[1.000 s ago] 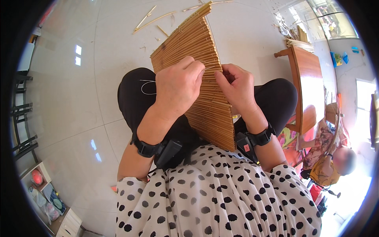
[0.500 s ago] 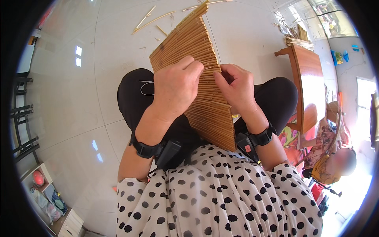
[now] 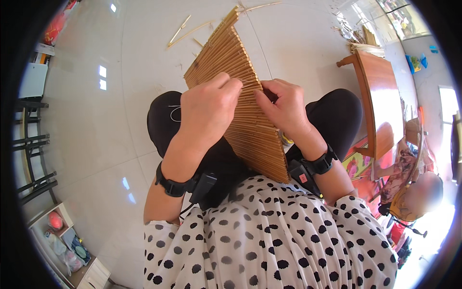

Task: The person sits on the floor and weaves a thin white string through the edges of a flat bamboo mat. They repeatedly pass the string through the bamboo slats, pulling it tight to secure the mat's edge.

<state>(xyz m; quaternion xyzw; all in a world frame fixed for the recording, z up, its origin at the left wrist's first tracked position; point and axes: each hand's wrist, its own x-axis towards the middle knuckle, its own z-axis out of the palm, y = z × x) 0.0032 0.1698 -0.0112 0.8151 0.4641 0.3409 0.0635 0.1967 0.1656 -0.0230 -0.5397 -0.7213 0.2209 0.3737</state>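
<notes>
A mat of thin yellow-brown reed sticks, laid side by side, stands tilted between my knees, its far corner raised. My left hand is closed in a pinch over the face of the mat, close to its right edge. From those fingertips a thin pale strand runs toward the edge; its far end is hard to make out. At that edge my right hand grips the mat, thumb on the near face and fingers behind, mostly hidden. A thin white loop of cord lies over my left knee.
Loose reed sticks lie on the tiled floor beyond the mat. To the right stands a wooden table, with a reed bundle behind it and a seated person nearby. Black metal frames and a low cabinet line the left.
My view has shifted slightly. Both hands stay at the mat's right edge, the left still pinching and the right still gripping. The strand by the left fingertips lies a little differently.
</notes>
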